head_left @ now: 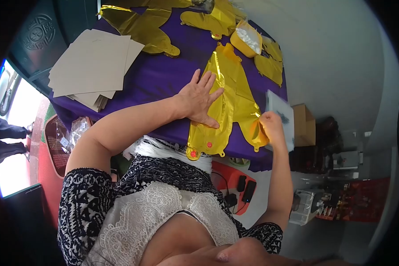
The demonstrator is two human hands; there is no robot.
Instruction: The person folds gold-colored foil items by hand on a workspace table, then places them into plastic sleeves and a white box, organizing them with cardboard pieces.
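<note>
Head view, looking down past the person's patterned top to a table under a purple cloth (164,75).

The deflated gold foil balloon (228,95) lies flat on the cloth near the front edge of the table, its length running away from the person. Red dots show on its near end.

The left hand (199,101) rests palm down on the left side of the balloon, fingers released and spread, pressing the foil.

The right hand (271,125) is clenched at the balloon's right lobe, where the foil is folded up against the fist. A white sheet (281,116) stands just behind this hand; whether the fingers also touch it cannot be told.

A stack of cardboard sheets (93,66) lies on the far left of the cloth, well apart from the hands. More gold foil balloons (142,24) lie at the far edge. A yellow tub (246,42) with white contents sits just beyond the balloon's far end. A cardboard box (303,124) stands off the table, right of the white sheet.
</note>
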